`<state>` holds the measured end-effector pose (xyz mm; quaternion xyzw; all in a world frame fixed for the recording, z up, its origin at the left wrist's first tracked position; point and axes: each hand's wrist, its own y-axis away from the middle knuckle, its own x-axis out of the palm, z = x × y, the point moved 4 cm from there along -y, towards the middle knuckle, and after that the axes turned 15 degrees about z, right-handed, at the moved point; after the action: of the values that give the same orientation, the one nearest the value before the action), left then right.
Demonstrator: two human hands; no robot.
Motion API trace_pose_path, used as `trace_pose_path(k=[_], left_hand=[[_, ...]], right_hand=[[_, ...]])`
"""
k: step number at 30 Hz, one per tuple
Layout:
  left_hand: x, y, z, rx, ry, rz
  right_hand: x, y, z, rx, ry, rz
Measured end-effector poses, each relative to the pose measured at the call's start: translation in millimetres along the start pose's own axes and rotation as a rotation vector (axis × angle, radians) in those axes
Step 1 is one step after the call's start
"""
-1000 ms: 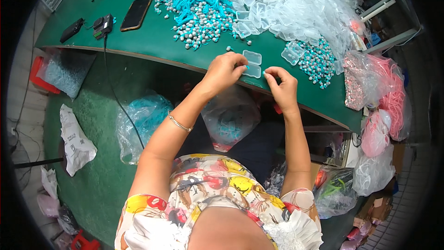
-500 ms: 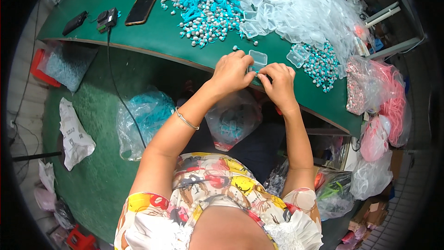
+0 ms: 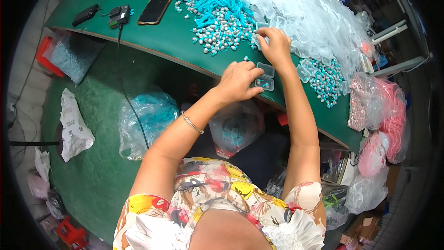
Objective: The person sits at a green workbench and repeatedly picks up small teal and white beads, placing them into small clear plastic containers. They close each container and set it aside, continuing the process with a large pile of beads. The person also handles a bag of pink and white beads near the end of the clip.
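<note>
A small clear plastic box (image 3: 265,84), its lid folded back, lies on the green table near the front edge, with a bit of teal inside. My left hand (image 3: 238,81) holds it from the left, thumb at the near corner and fingers at the hinge side. My right hand (image 3: 276,48) is farther back over the table, fingers curved and thumb slightly apart, with nothing visible between them. Its fingertips are beside the clear boxes and a heap of small grey-white, bead-like pieces with teal ends (image 3: 217,37). Teal cords (image 3: 219,2) lie across that heap.
A large pile of clear plastic boxes (image 3: 305,18) covers the back right. A second bead-like heap (image 3: 326,83) lies at right, near bags of pink cord (image 3: 392,115). A phone (image 3: 155,9) and a cabled black device (image 3: 119,16) sit at left. Filled bags stand below the table.
My right hand has left the small box and moved up and away toward the heaps. My left hand has shifted slightly, staying at the box, whose inside now shows.
</note>
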<state>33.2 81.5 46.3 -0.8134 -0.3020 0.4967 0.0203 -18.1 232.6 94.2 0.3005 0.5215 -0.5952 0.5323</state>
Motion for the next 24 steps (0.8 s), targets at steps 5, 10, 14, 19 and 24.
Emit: trace_pose_path(k=[5, 10, 14, 19, 24], left_hand=[[0.5, 3.2, 3.8, -0.042, -0.010, 0.003], [0.5, 3.6, 3.1, -0.046, -0.017, -0.002], [1.3, 3.0, 2.2, -0.020, 0.010, -0.021], [0.3, 4.7, 4.1, -0.020, 0.008, -0.034], [0.4, 2.1, 5.5, -0.066, 0.074, 0.029]], right_hand=[[37.4, -60.2, 2.8, 0.039, 0.172, 0.003], [49.3, -82.3, 0.4, 0.296, 0.127, 0.207], [33.7, -68.9, -13.3, 0.252, -0.126, 0.053], [-3.4, -0.8, -8.8, -0.007, -0.517, 0.032], [-32.6, 88.1, 9.1, -0.088, -0.331, 0.096]])
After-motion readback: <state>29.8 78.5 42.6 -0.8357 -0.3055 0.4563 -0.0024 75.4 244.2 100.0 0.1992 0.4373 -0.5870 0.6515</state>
